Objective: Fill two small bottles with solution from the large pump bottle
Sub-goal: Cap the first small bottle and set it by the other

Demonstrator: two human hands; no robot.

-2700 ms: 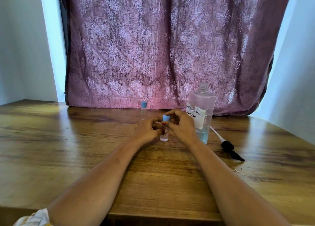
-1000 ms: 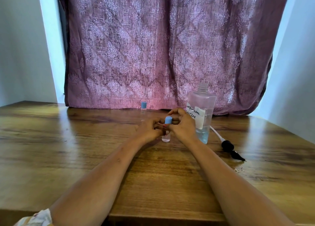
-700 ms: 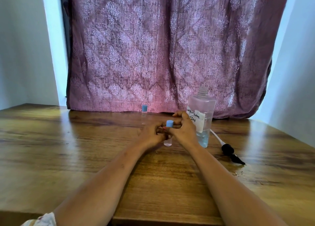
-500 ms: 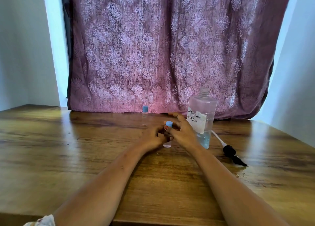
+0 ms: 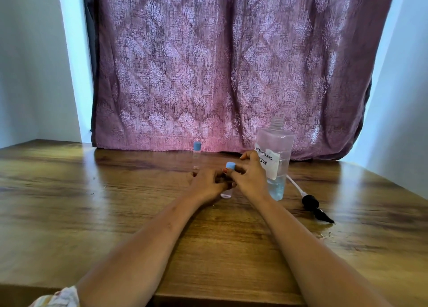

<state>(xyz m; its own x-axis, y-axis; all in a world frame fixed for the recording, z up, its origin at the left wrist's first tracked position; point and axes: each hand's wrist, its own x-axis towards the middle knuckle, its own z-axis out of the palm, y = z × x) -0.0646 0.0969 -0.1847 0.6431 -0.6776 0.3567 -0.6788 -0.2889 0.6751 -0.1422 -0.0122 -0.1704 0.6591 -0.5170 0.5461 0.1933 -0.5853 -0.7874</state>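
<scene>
A small clear bottle (image 5: 226, 193) stands upright on the wooden table (image 5: 115, 202) between my hands. My left hand (image 5: 206, 184) grips its body, which is mostly hidden. My right hand (image 5: 249, 177) pinches the blue cap (image 5: 230, 166) on its top. A second small bottle with a blue cap (image 5: 196, 155) stands farther back, near the curtain. The large clear bottle (image 5: 275, 158) with a handwritten label stands just right of my right hand, its neck open and some liquid in the bottom. Its black pump head with white tube (image 5: 311, 204) lies on the table to the right.
A purple patterned curtain (image 5: 231, 63) hangs behind the table's far edge. A few wet drops (image 5: 324, 232) lie by the pump's nozzle. White walls stand on both sides. The table's front edge runs just below my forearms.
Both hands have stayed on the small bottle, with the right fingers shifting around the blue cap. The camera has tilted slightly; nothing else on the table moved.
</scene>
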